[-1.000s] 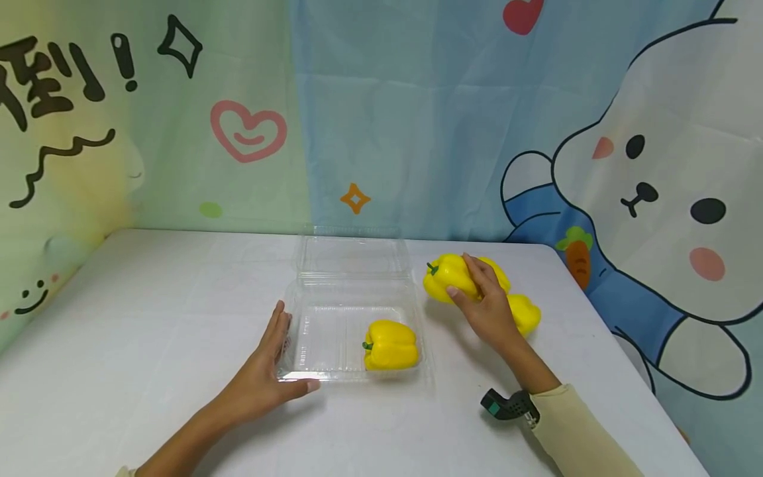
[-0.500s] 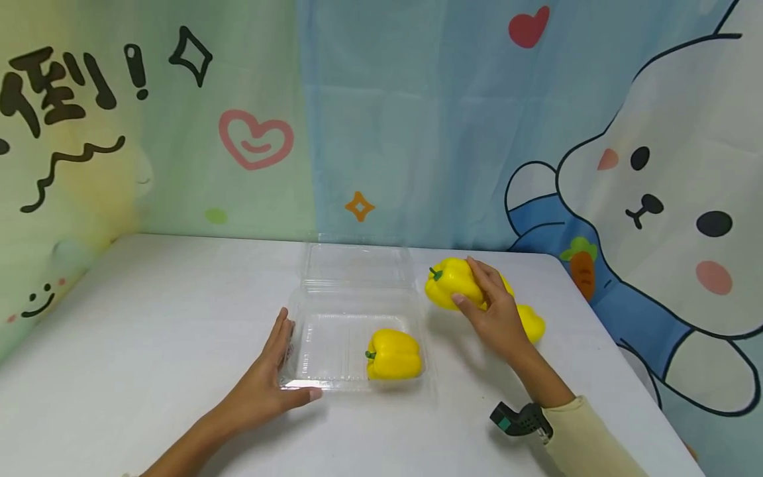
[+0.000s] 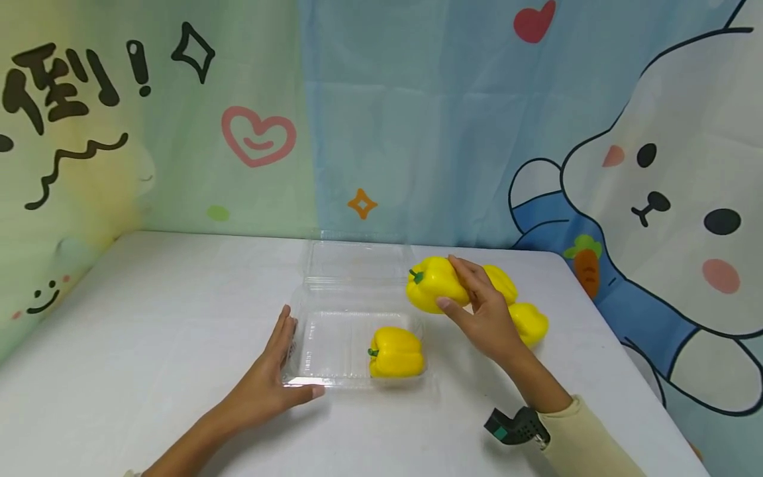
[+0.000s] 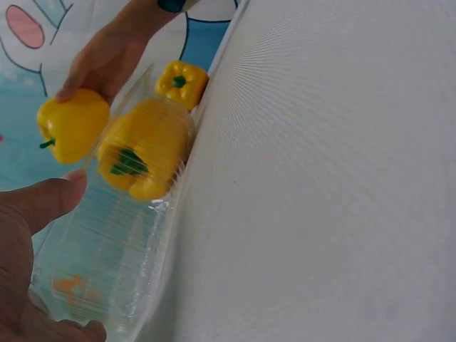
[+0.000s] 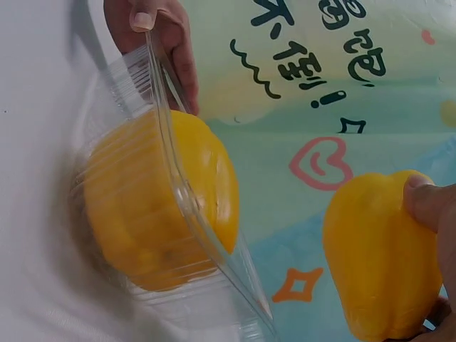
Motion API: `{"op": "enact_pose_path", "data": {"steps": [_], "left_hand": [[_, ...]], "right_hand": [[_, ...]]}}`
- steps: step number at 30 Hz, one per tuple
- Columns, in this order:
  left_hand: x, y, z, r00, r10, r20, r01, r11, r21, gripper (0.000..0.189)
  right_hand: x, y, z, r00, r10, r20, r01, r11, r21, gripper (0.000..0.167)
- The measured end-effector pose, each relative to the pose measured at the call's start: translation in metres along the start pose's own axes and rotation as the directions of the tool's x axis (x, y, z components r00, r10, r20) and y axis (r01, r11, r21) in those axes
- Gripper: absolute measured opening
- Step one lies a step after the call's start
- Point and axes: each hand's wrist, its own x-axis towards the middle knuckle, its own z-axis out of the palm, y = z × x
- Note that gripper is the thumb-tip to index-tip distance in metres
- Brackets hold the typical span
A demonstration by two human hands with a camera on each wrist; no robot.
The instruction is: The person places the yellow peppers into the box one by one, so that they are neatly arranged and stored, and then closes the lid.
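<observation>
My right hand [image 3: 485,324] holds a yellow bell pepper [image 3: 436,285] with a green stem between thumb and fingers, raised near the container's back right corner. A clear plastic clamshell container [image 3: 330,381] lies with its lid [image 3: 357,260] folded back. One yellow bell pepper [image 3: 396,352] rests in the right part of its base, seen through the wall in the right wrist view. My left hand [image 3: 268,377] rests at the container's front left corner, straight fingers along the left side and thumb along the front edge. In the left wrist view the thumb [image 4: 60,196] is at the rim.
Two more yellow bell peppers, a farther one [image 3: 502,281] and a nearer one [image 3: 529,323], are on the white table [image 3: 149,318] behind my right hand. A printed cloth backdrop [image 3: 411,132] hangs along the far and right table edges.
My right hand has carried its bell pepper a little leftward, toward the container, uncovering more of the pepper behind it. The left hand keeps its place at the container.
</observation>
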Motion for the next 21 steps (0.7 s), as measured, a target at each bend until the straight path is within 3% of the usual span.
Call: {"op": "enact_pose_path", "data": {"steps": [11,21], "left_hand": [[0.002,0.0,-0.001,1.0,0.002,0.0,-0.002,1.0,0.005,0.123],[0.002,-0.001,0.0,1.0,0.016,-0.004,-0.016,1.0,-0.002,0.123]], "right_hand": [[0.004,-0.005,0.005,1.0,0.03,0.001,-0.03,0.999,-0.027,0.064],[0.008,-0.003,0.018,0.994,0.06,0.087,-0.064,0.997,0.05,0.07]]}}
